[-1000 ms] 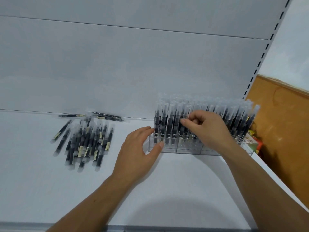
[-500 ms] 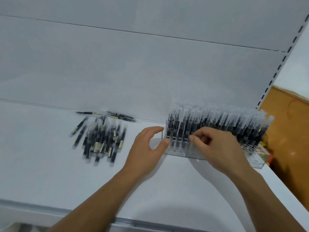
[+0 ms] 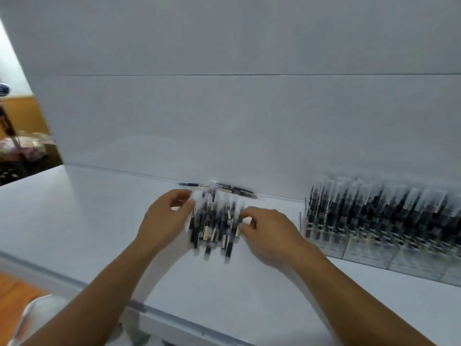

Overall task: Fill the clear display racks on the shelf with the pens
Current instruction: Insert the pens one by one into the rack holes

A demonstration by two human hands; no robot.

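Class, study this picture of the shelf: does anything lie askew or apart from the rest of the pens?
Yes. A few stray pens lie crosswise along the back wall, behind the loose pile that runs front to back between the left hand and right hand. The pens in the clear rack stand upright.

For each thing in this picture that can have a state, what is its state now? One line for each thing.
Loose pens: lying flat in a pile on the shelf, between both hands.
Pens by the back wall: lying flat, apart from the pile.
Clear display racks: standing, holding upright pens; whether full cannot be told.
Left hand: fingers curled at the pile's left edge.
Right hand: fingers curled at the pile's right edge; grip blurred.
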